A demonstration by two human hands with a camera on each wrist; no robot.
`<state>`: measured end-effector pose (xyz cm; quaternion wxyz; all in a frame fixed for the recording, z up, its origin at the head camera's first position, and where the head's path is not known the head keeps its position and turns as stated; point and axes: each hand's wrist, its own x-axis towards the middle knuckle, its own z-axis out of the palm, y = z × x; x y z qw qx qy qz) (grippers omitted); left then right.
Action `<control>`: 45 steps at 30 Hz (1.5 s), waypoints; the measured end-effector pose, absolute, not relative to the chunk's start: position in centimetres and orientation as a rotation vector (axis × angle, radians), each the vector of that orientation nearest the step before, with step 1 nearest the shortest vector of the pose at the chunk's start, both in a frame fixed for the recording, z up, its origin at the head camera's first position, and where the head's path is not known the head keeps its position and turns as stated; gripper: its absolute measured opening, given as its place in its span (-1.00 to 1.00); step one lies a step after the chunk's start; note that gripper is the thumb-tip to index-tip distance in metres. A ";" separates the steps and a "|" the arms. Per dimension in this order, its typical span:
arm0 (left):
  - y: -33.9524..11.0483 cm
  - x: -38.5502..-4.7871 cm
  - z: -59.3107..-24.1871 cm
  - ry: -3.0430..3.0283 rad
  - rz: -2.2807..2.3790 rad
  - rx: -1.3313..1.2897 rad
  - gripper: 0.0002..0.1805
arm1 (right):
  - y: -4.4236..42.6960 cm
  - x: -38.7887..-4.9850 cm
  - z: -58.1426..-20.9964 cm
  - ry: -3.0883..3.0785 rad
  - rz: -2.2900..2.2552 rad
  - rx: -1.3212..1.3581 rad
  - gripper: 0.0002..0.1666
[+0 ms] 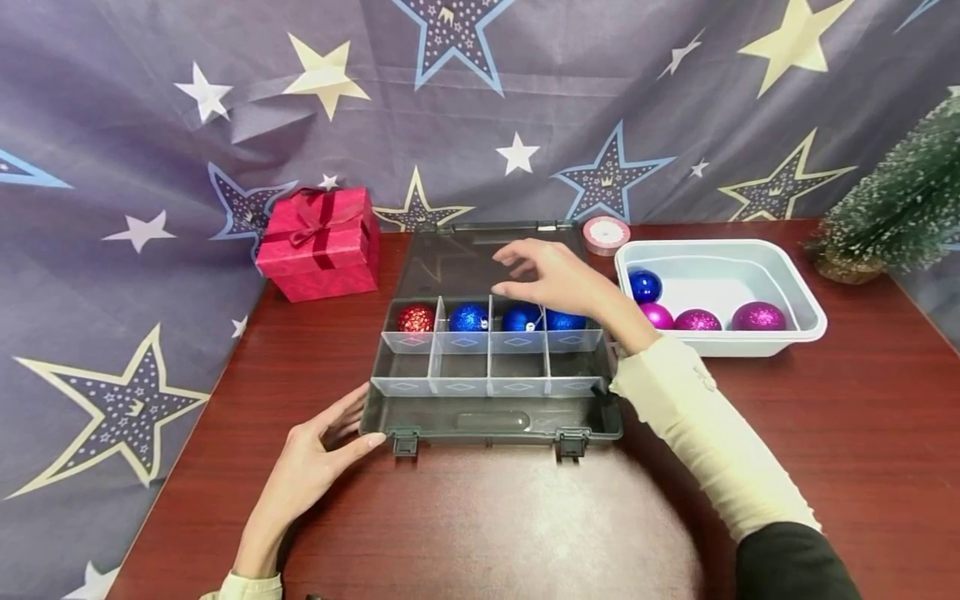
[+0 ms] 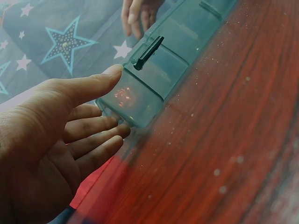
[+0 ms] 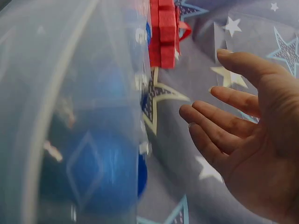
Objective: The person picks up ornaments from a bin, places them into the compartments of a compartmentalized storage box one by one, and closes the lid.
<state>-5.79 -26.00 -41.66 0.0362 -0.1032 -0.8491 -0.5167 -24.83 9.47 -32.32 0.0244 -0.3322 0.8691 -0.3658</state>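
A dark see-through divided box (image 1: 491,422) lies with its lid (image 1: 450,254) laid back. Its rear row holds a glittery red ball ornament (image 1: 416,318) at the left, then a glittery blue ornament (image 1: 468,317) and two more blue ones (image 1: 519,317). At the box's front left corner is my left hand (image 1: 311,458), thumb at the front edge, fingers fairly straight along the side. My right hand (image 1: 551,271) hovers over the rear compartments and lid, fingers loosely bent and holding nothing. The right wrist view shows its relaxed fingers (image 3: 217,128) apart from the box.
A white tub (image 1: 806,321) stands to the right with a shiny blue ball (image 1: 645,286) and several magenta balls (image 1: 759,317). Behind it sits a pink ribbon roll (image 1: 606,236). A red gift box (image 1: 322,246) is at back left, a small frosted tree (image 1: 892,192) at far right.
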 end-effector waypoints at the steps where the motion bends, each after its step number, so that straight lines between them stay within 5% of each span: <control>1: -26.0 -5.8 -41.7 -2.606 -1.587 -0.318 -0.29 | 10.1 -24.7 -32.2 2.703 -1.136 -1.013 -0.43; 23: -26.0 -5.7 -41.7 -2.608 -1.602 -0.309 -0.29 | 23.8 -21.9 -33.0 2.885 -1.243 -0.598 -0.44; 45: -26.2 -5.8 -41.7 -2.611 -1.595 -0.304 -0.29 | 27.1 -23.7 -35.6 2.883 -1.009 -0.446 -0.37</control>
